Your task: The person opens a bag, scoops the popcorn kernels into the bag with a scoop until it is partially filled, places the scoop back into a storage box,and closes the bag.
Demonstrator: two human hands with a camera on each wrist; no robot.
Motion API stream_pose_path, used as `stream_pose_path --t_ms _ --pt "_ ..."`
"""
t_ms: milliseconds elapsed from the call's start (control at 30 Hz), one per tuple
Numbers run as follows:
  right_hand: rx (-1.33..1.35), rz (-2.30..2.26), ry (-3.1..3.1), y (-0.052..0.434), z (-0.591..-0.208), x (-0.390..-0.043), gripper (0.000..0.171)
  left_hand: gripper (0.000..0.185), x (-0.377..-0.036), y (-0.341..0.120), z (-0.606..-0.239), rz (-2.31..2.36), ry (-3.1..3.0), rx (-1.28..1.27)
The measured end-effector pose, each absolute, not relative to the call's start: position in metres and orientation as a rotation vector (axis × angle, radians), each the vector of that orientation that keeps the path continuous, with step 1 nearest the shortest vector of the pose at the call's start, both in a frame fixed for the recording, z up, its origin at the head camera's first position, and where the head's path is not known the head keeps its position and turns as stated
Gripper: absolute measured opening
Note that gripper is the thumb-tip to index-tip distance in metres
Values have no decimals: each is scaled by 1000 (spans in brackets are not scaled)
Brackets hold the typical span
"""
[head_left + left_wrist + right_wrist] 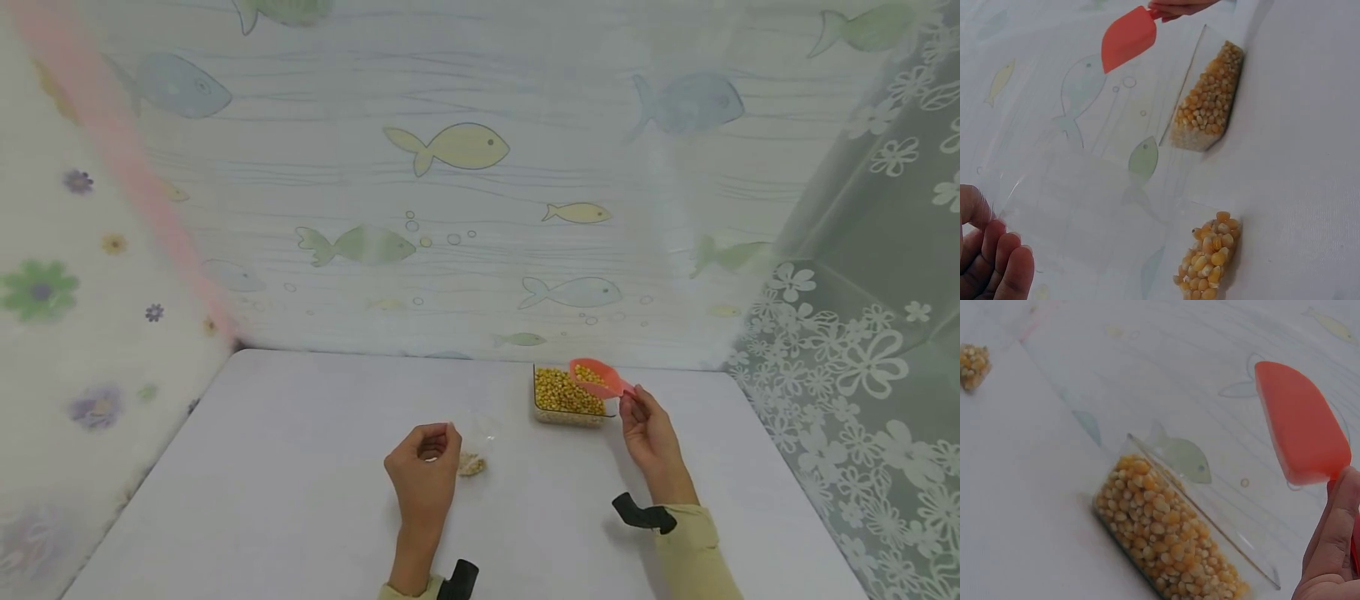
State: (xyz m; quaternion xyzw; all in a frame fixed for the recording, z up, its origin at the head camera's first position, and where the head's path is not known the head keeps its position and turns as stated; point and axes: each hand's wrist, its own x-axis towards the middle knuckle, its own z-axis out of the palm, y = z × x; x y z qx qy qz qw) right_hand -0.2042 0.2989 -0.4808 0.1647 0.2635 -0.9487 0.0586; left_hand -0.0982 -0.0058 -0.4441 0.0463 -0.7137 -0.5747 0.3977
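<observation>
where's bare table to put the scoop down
Bare table runs wide left of the left hand, and right of the right hand. Crowded between the hands: clear bag, corn container, scoop.

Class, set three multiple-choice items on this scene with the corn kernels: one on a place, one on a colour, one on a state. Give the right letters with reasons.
1. Where is the scoop?
A. above the clear box
B. flat on the table's near edge
C. inside the bag

2. What colour is the scoop?
A. blue
B. orange-red
C. green

3. What state is the clear bag in?
A. full to the top
B. holding no kernels
C. holding a small heap of kernels

Answers:
1. A: the head view shows the right hand holding it over the box of kernels.
2. B: all three views show it orange-red.
3. C: the left wrist view shows kernels only at the bag's bottom, while the left hand pinches its top.
</observation>
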Motion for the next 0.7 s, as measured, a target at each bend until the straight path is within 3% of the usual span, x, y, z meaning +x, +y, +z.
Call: stream_pose_path --t_ms 333,700 --pt "336 -2851 809 286 -473 -195 34 15 -109 -11 -470 -1471 -1818 126" --pt "168 -2807 883 269 -477 -186 31 13 -109 -14 -474 -1512 -1820 99"
